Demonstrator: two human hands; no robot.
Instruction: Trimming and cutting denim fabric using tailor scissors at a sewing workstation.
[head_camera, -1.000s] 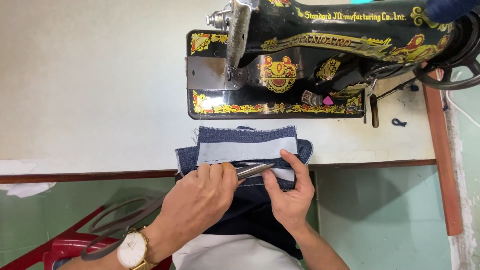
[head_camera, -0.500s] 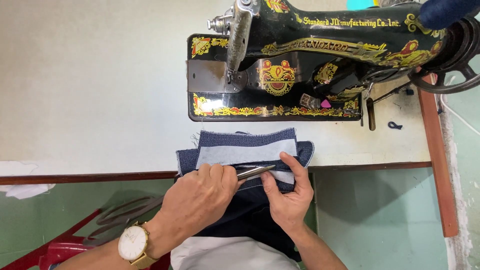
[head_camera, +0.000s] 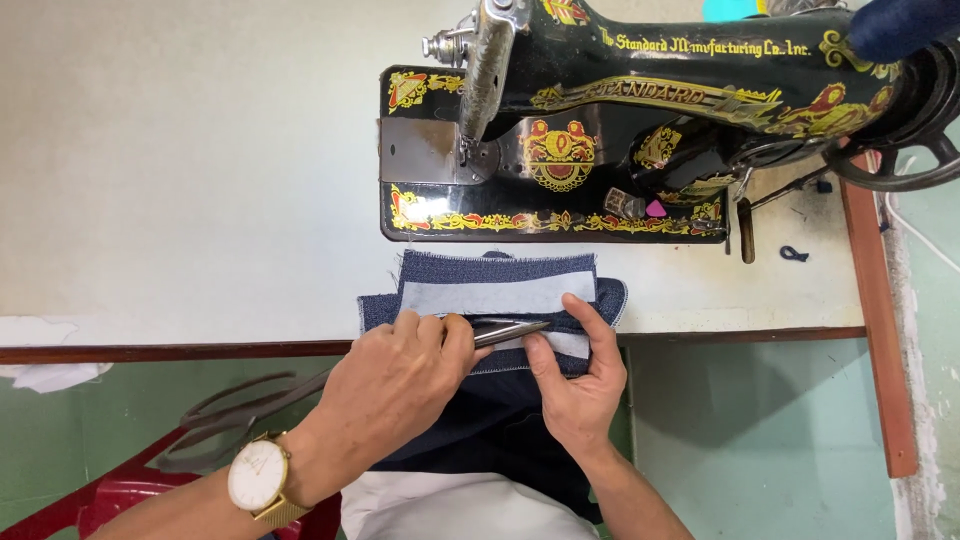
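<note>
At the desk's (head_camera: 200, 200) near edge, at 6 o'clock from the black ornamented sewing machine (head_camera: 640, 140), lies the folded denim piece (head_camera: 500, 290), coarse dark weave with a pale band. The left hand (head_camera: 390, 390) holds metal scissors (head_camera: 505, 330) in a closed grip; the right hand (head_camera: 580, 375) presses the cloth flat, fingers spread. Trimming appears in hand; the next cut likely calls for taut cloth.

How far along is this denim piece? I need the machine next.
Done: denim is folded, with a pale strip across it. In hand: left hand works scissors along the fold while right hand pins the cloth flat. Left: nothing lies under the sewing machine needle.
</note>
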